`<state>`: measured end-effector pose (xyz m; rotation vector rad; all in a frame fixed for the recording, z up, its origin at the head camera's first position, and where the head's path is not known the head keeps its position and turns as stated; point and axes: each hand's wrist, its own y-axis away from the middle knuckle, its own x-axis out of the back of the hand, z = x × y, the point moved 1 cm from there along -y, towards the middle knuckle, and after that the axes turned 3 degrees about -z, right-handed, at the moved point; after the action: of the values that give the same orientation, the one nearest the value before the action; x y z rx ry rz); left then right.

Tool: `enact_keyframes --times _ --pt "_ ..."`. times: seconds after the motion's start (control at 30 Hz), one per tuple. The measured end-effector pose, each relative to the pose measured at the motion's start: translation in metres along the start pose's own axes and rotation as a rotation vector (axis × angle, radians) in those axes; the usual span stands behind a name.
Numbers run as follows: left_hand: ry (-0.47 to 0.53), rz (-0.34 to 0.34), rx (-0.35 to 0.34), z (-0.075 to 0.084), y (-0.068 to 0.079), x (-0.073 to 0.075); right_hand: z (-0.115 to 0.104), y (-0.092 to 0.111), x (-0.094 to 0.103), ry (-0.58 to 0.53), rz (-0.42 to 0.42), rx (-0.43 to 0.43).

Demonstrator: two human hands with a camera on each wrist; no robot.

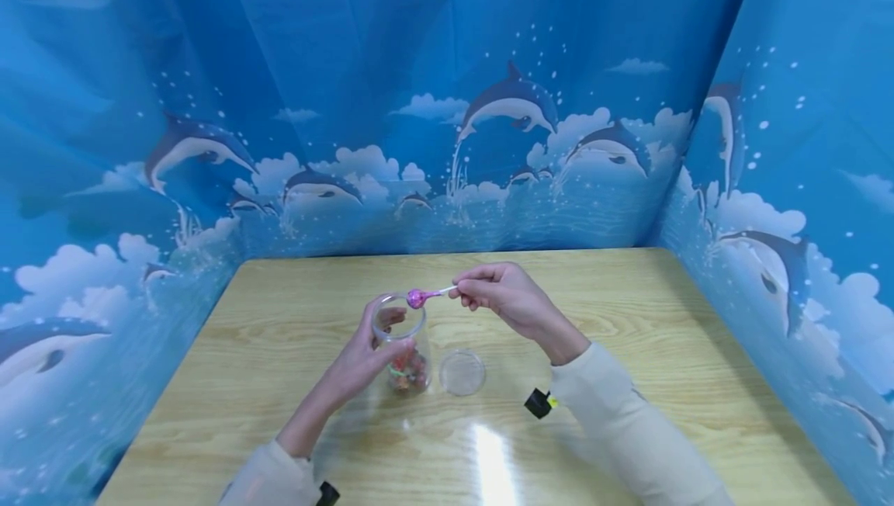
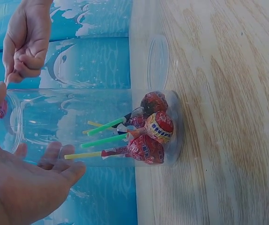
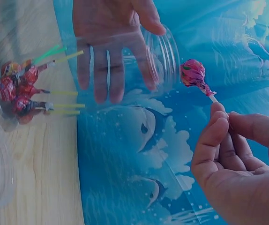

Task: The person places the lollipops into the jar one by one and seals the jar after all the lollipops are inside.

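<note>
A clear plastic jar (image 1: 425,347) stands upright on the table without its lid, gripped near the top by my left hand (image 1: 356,362), the thumb on one side and the fingers round the other. Several wrapped lollipops (image 2: 146,147) lie at its bottom, their yellow and green sticks pointing up. My right hand (image 1: 508,298) pinches the white stick of a pink-wrapped lollipop (image 3: 193,73) between thumb and fingertips. That candy head is at the jar's open mouth, by the rim's right side. In the left wrist view, the jar partly covers it.
A round clear lid (image 1: 462,372) lies flat on the wooden table (image 1: 279,320), just right of the jar. Blue dolphin-print sheeting (image 1: 419,102) rises behind the table and along both sides. A small black device (image 1: 538,403) sits at the right sleeve.
</note>
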<state>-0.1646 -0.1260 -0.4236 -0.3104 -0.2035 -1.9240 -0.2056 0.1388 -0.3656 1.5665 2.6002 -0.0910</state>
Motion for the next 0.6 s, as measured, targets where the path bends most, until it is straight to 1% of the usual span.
enact_keyframes --times 0.33,0.4,0.5,0.6 --pt "0.012 0.004 0.011 -0.001 0.000 0.000 0.002 -0.012 -0.015 0.043 -0.012 -0.016" --pt "0.017 0.001 0.018 -0.001 0.000 0.000 0.001 -0.013 -0.017 0.074 -0.012 -0.015" --pt "0.013 0.009 0.039 -0.001 0.001 0.000 -0.001 -0.015 -0.021 0.149 -0.017 0.002" --pt "0.011 0.012 0.046 -0.001 0.001 0.001 -0.005 -0.017 -0.024 0.225 -0.027 0.021"
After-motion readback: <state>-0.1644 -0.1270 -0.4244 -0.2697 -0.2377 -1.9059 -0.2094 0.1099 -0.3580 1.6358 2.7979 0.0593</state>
